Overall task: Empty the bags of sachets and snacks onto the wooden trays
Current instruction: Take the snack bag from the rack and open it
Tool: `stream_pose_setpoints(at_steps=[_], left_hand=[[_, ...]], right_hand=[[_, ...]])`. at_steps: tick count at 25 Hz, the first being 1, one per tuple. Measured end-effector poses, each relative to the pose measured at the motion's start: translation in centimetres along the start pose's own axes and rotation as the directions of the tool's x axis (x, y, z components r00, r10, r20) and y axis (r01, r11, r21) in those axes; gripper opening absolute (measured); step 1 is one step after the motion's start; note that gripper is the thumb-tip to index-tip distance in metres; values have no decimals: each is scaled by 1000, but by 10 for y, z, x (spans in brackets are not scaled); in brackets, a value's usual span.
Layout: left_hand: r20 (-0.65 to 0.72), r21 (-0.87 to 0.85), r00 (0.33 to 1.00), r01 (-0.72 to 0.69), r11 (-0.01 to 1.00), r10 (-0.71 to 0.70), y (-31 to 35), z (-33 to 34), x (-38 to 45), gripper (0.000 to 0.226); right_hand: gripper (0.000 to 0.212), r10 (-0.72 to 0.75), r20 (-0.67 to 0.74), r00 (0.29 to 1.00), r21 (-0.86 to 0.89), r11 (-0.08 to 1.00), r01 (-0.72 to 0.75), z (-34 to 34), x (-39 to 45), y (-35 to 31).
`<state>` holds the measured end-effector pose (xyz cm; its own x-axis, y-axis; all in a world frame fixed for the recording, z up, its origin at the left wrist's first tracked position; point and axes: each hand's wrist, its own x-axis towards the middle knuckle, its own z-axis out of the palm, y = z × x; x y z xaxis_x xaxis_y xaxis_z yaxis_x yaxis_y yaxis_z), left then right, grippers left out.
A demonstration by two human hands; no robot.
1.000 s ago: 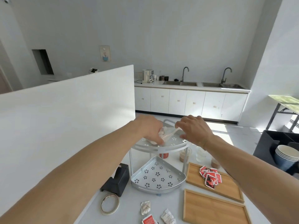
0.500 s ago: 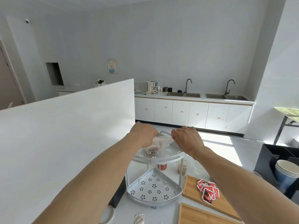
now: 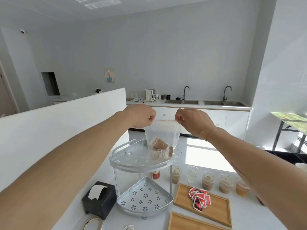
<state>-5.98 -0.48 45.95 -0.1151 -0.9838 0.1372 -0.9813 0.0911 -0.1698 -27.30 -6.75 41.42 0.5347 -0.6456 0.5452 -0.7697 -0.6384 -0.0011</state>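
**Second bag held up at its mouth, one tray already filled**

Progress, read from left to right across the tabletop (image 3: 166, 216). A black tissue box (image 3: 99, 199) and a roll of tape (image 3: 93, 222) lie at the near left and play no part in the task. Beside them stands a two-tier metal corner rack (image 3: 141, 163); both of its perforated shelves appear bare apart from the bag hanging at the upper one. To the right, the far wooden tray (image 3: 216, 211) carries a heap of red sachets (image 3: 199, 199), so one bag's contents appear already tipped out. The near wooden tray (image 3: 182, 222), at the bottom edge of the view, shows bare wood as far as it is visible. A row of lidded drink cups (image 3: 207, 180) stands behind the trays. Judged from this layout, the task is partly done: at least the bag in hand remains to be emptied, probably onto the near tray.

The hands. The left hand (image 3: 141, 116) is closed, its fingertips pinching the left corner of the mouth of a clear plastic bag (image 3: 162, 135). The right hand (image 3: 192, 122) is likewise closed in a pinch on the right corner, so the top edge is stretched taut between the two. The bag hangs upright over the rack's upper shelf, its bottom at or just above the shelf surface; contact cannot be told. Several brown-and-white snack packets (image 3: 159, 149) sit bunched at its bottom. Whether the bag's seal is open cannot be told.
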Motion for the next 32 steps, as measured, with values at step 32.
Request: stream_pose_setpoints(at_steps=[32], left_hand=[[122, -648, 989, 17, 762, 82, 201, 323, -156, 7]], right_hand=[[7, 151, 608, 780, 293, 869, -397, 137, -374, 16]])
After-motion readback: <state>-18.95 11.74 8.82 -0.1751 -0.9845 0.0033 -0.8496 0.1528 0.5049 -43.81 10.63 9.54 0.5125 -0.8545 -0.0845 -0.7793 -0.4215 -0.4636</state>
